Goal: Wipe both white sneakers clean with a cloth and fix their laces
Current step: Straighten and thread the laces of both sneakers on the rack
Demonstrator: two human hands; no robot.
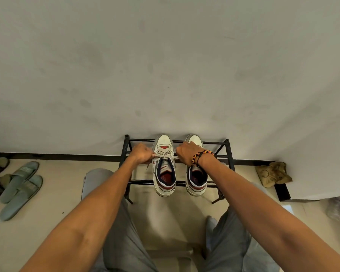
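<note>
Laces point(166, 156) pulled sideways now, pale flat cotton ones, stretched across the mouth of the left white leather sneaker with red and navy trim point(164, 169); that shoe sits on top of the black metal-tube shoe rack point(225, 154), toe to the wall, heel hanging just past the rack's front bar; its twin, the right white leather sneaker with red and navy collar point(196, 179), stands just beside it on the same rack, same way round. Left hand point(141, 155) is at the left edge of the laced shoe, fingers curled tight and pinching one lace end; a loose tail of lace hangs below the fist, down over the rack. Right hand point(185, 154), with a braided bracelet of black, red and yellow cord point(201, 157) at the wrist, hovers between the two shoes, knuckles up, fingers closed on the other lace end; it covers part of the second sneaker's tongue. Both forearms reach in over grey trousers point(118, 232), below the rack. Left of the rack, well apart on the pale floor, lie a pair of flat grey-green fabric slippers point(20, 190); right of the rack, against the wall, a crumpled tan cloth point(273, 174) rests by the dark skirting.
</note>
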